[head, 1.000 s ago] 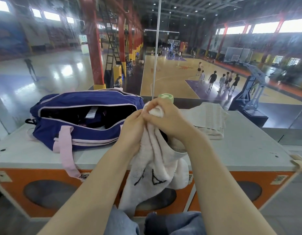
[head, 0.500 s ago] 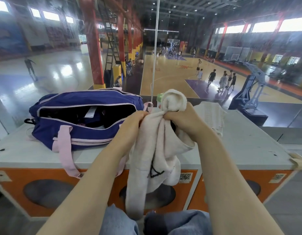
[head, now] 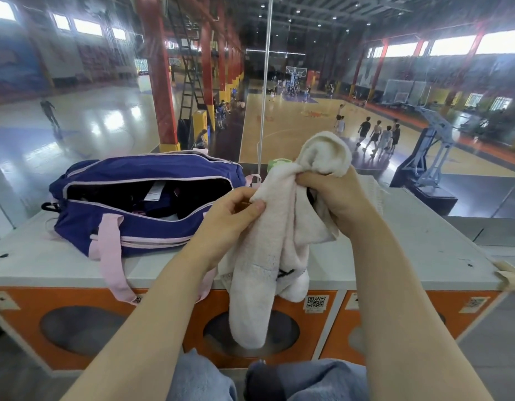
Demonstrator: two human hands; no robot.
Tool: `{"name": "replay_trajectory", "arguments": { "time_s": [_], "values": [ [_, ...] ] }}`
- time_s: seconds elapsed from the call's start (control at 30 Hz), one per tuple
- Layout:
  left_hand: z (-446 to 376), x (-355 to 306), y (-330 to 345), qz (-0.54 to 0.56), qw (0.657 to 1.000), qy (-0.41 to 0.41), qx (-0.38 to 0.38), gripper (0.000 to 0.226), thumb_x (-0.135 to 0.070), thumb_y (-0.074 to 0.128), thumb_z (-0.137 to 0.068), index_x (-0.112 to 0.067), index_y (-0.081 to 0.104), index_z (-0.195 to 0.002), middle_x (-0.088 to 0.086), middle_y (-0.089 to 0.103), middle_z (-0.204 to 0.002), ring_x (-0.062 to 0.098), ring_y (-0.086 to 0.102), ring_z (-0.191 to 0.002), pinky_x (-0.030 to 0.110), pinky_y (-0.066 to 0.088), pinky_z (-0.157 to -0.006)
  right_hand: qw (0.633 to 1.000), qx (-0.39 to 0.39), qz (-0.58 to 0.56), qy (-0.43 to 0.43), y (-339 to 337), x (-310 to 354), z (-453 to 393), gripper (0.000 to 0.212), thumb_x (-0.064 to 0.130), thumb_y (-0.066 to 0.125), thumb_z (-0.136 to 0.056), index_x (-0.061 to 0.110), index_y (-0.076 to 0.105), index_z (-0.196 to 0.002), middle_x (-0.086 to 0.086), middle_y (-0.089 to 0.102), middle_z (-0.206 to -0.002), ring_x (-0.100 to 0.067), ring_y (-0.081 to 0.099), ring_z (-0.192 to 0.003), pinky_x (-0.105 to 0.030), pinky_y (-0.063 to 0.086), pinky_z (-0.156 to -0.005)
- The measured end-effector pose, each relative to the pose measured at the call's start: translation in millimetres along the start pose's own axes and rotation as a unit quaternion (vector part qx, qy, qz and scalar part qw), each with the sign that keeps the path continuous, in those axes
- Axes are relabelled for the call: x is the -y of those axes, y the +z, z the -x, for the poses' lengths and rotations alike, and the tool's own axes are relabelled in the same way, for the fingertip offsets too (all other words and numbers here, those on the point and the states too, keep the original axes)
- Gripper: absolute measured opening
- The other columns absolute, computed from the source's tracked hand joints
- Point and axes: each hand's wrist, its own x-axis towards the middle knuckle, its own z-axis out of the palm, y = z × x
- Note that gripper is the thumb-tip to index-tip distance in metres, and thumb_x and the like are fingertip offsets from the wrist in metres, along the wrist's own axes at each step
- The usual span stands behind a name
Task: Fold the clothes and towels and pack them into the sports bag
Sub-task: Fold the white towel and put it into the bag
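Note:
A white fluffy garment (head: 267, 256) with a black mark hangs in front of me above the grey counter (head: 424, 247). My right hand (head: 337, 198) grips its bunched upper part, and a rounded end sticks up above the fist. My left hand (head: 230, 215) pinches the garment's left edge between thumb and fingers. The blue sports bag (head: 129, 224) with pink trim and straps lies on the counter to the left, its zip open and dark items inside.
A folded pale towel (head: 371, 189) lies on the counter behind my right hand. A green cap (head: 278, 163) peeks out behind the garment. A glass pane stands beyond the counter, over a sports hall. Orange cabinet fronts (head: 77, 308) sit below.
Both hands have lifted the white garment higher and moved slightly apart. The bunched end now sticks up above my right fist, and more cloth hangs free below.

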Motion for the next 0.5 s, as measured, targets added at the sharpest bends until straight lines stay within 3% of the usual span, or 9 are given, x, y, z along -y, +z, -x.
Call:
{"name": "replay_trajectory", "arguments": {
  "time_s": [0.17,0.3,0.37,0.5],
  "values": [
    [-1,-4,-2,0.17,0.984,-0.038,-0.043,0.011,-0.021,0.052,-0.099,-0.019,0.063,-0.1,-0.002,0.068,-0.094,0.012,0.062,-0.088,0.031,0.051,-0.076,0.997,0.043,-0.027,0.052,-1,1,6,0.012,0.015,0.071,-0.087,0.008,0.069,-0.096,-0.013,0.073,-0.094,-0.026,0.071,-0.091,-0.04,0.058,-0.083],
    [-1,-8,-8,0.208,0.972,-0.054,-0.096,0.017,-0.022,0.045,-0.101,-0.017,0.061,-0.108,-0.002,0.068,-0.095,0.012,0.06,-0.086,0.032,0.048,-0.079,0.989,0.034,-0.065,0.127,-6,-1,6,0.019,0.023,0.065,-0.093,0.006,0.07,-0.098,-0.01,0.075,-0.091,-0.021,0.072,-0.083,-0.033,0.059,-0.075],
    [3,-13,-11,0.209,0.977,-0.041,-0.034,0.016,-0.019,0.044,-0.101,-0.019,0.061,-0.101,-0.004,0.066,-0.089,0.01,0.059,-0.081,0.031,0.046,-0.074,0.988,0.011,-0.055,0.145,-7,-4,4,0.023,0.022,0.065,-0.092,0.002,0.072,-0.102,-0.013,0.075,-0.096,-0.025,0.071,-0.087,-0.037,0.059,-0.079],
    [14,-25,-9,0.125,0.974,-0.015,0.186,0.021,-0.013,0.055,-0.091,-0.029,0.068,-0.084,-0.007,0.065,-0.086,0.006,0.061,-0.08,0.019,0.048,-0.07,0.987,-0.035,-0.046,0.153,-6,-3,-1,0.023,0.022,0.071,-0.087,0.003,0.07,-0.101,-0.013,0.075,-0.09,-0.024,0.072,-0.082,-0.034,0.057,-0.072]
  ]
}}
